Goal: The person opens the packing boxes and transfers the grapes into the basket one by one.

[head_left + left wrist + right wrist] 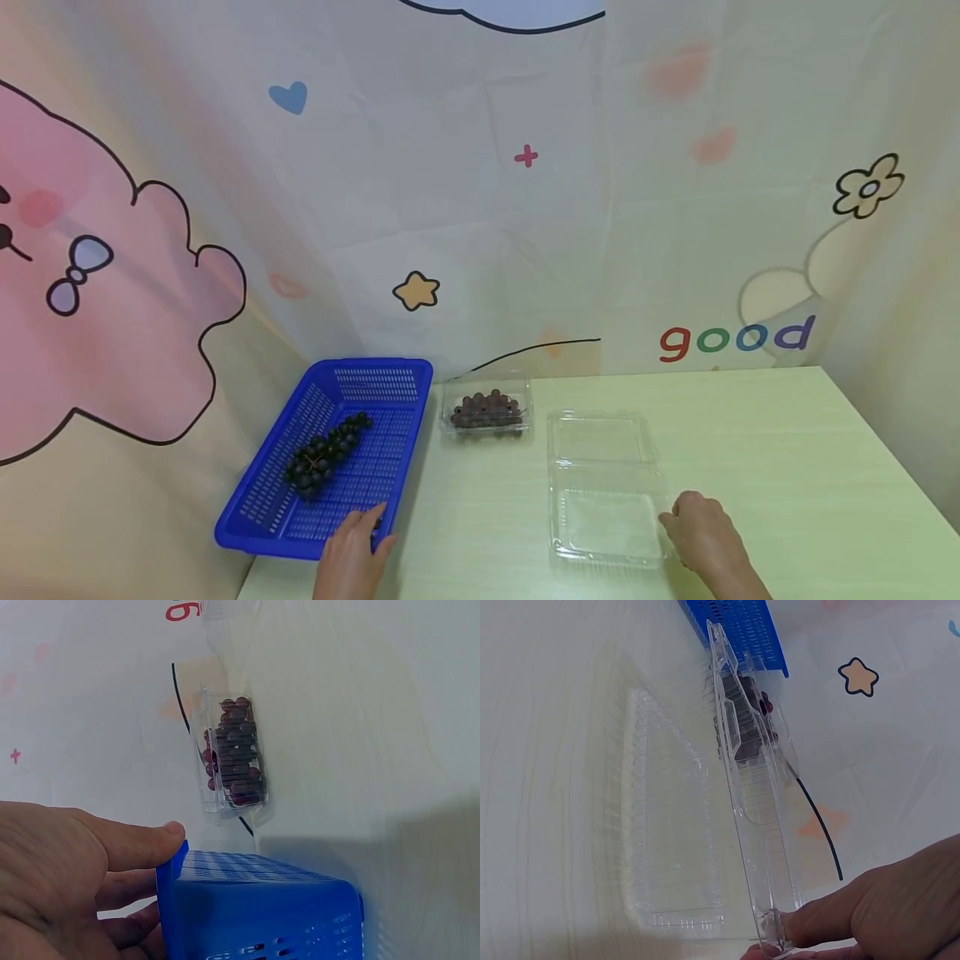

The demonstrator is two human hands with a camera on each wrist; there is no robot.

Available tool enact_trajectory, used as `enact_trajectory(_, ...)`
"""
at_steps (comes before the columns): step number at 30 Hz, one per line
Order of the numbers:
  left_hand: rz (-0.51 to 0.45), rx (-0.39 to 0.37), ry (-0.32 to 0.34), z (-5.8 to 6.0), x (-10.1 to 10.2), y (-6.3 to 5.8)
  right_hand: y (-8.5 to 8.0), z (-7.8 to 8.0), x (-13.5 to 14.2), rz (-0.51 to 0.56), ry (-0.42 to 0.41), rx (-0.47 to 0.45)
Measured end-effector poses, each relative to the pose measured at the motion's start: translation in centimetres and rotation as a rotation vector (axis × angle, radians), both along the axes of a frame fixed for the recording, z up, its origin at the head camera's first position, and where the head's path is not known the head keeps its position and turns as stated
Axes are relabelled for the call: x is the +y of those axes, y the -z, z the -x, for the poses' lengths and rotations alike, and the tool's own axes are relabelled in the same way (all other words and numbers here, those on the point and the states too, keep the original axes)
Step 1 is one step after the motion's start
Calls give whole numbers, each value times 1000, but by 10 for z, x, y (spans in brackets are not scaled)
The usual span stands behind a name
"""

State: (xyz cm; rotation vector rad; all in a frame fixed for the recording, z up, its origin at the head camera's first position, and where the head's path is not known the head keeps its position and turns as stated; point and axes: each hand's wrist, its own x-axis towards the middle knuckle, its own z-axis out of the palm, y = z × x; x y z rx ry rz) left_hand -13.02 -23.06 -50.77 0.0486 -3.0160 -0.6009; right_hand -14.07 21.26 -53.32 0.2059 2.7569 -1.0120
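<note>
A blue slotted basket [408,433] stands at the left of the table, and a bunch of dark grapes [318,462] lies inside it. My left hand [351,557] grips the basket's near right rim; in the left wrist view the thumb [142,844] lies over the rim, with the other fingers partly hidden behind it. A transparent hinged plastic box [607,521] lies unfolded on the right half of the table. My right hand [705,533] pinches its right edge, thumb [817,922] against the plastic in the right wrist view.
A second transparent box [487,412], lid down, holds reddish-purple grapes [486,408] at the table's back edge, just right of the basket. Behind the pale table [787,467] hangs a printed curtain [480,192] with cartoon figures.
</note>
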Motion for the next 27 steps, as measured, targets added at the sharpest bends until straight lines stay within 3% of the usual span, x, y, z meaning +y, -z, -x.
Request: enact_trajectory(27, -21, 97, -28, -4, 3, 9, 3, 3, 3, -48, 2, 5)
